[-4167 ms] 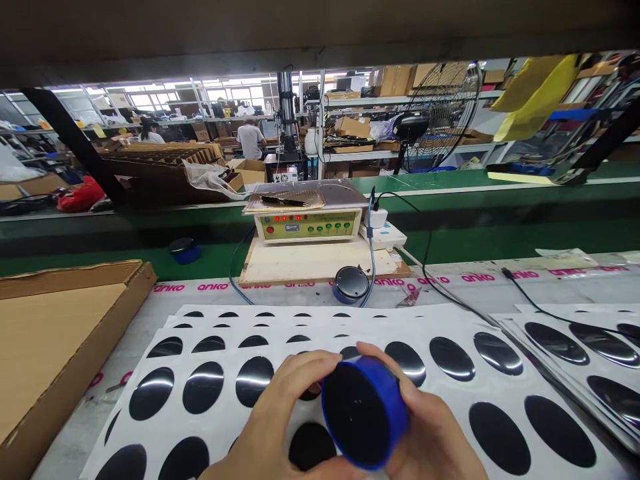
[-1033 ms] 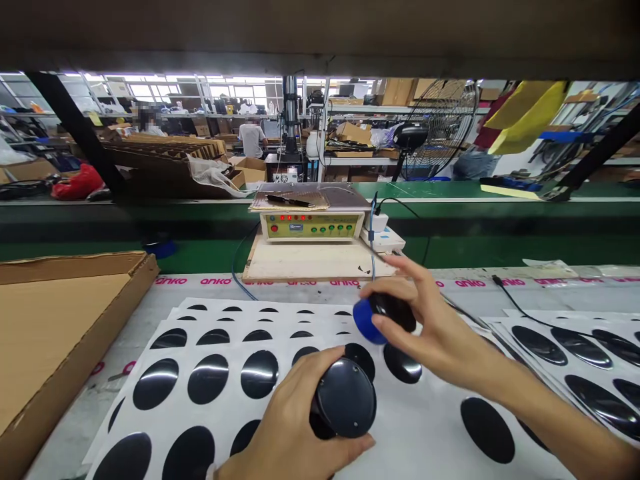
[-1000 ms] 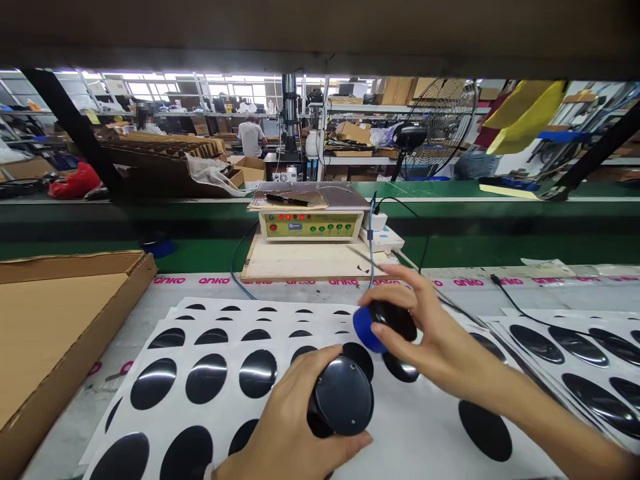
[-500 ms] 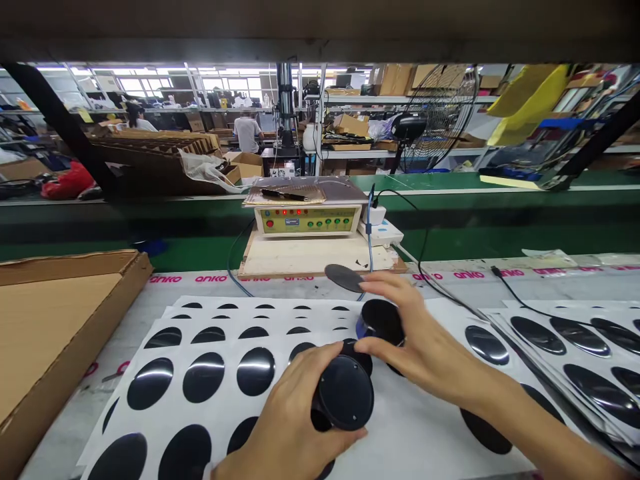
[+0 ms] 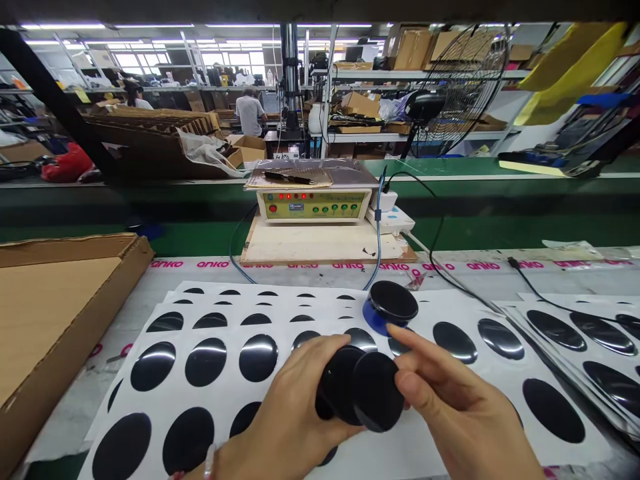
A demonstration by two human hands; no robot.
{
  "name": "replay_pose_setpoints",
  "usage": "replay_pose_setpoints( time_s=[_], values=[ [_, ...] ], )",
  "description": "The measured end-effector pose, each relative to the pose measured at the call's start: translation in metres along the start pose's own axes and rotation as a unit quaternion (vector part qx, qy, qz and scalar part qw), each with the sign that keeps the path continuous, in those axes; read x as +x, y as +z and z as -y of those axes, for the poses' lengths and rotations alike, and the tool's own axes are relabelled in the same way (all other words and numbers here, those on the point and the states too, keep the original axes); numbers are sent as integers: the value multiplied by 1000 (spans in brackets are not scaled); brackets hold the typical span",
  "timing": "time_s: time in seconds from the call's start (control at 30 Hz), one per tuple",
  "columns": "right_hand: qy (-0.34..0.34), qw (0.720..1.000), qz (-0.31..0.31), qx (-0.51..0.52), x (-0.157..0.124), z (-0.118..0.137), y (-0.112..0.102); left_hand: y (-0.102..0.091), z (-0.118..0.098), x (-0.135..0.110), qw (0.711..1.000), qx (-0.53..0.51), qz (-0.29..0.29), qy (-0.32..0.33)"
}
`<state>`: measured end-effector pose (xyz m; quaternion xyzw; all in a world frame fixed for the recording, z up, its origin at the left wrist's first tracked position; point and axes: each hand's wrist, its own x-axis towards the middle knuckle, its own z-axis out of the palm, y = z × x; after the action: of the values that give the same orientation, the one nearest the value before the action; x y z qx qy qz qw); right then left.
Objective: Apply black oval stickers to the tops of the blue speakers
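My left hand [image 5: 300, 407] is wrapped round a black round housing [image 5: 337, 383], its flat face turned toward me. Between the thumb and finger of my right hand [image 5: 450, 400] is a thin black disc [image 5: 379, 392], which overlaps the right part of the housing's face; whether the two touch, I cannot tell. Just beyond the hands, a black-topped round piece with a blue side [image 5: 393, 303] stands on the sheets. White sheets [image 5: 420, 440] with rows of glossy black round stickers [image 5: 258, 357] lie beneath both hands.
An open cardboard box [image 5: 115, 293] stands at the left. Behind the sheets, a control box [image 5: 315, 207] with lit red lamps sits on a wooden board [image 5: 300, 243], beside a white power strip [image 5: 393, 220]. Cables [image 5: 450, 280] run to the right, near another stack of sheets [image 5: 565, 360].
My right hand has brought the disc down from above the blue-sided piece to the front of the housing. My left hand still holds the housing. The camera view has tilted slightly downward.
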<state>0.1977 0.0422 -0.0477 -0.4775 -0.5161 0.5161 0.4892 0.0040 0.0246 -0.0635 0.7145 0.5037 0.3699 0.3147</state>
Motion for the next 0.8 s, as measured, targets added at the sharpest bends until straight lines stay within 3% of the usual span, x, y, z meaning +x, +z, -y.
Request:
replay_pose_setpoints(
  time_s=[0.13,0.23,0.33,0.53,0.8],
  values=[
    [55,998,35,-21,-2,2,3,2,1,-1,1000,6,-11,11],
    [60,994,61,-67,-4,6,1,3,0,0,1000,17,-13,1],
    [29,993,81,-80,-4,9,3,2,-1,0,1000,13,-8,4],
    [-52,993,46,-97,-1,0,9,2,1,0,999,19,-22,27],
    [-81,989,59,-108,-1,-7,12,4,1,1,998,30,-29,40]
  ],
)
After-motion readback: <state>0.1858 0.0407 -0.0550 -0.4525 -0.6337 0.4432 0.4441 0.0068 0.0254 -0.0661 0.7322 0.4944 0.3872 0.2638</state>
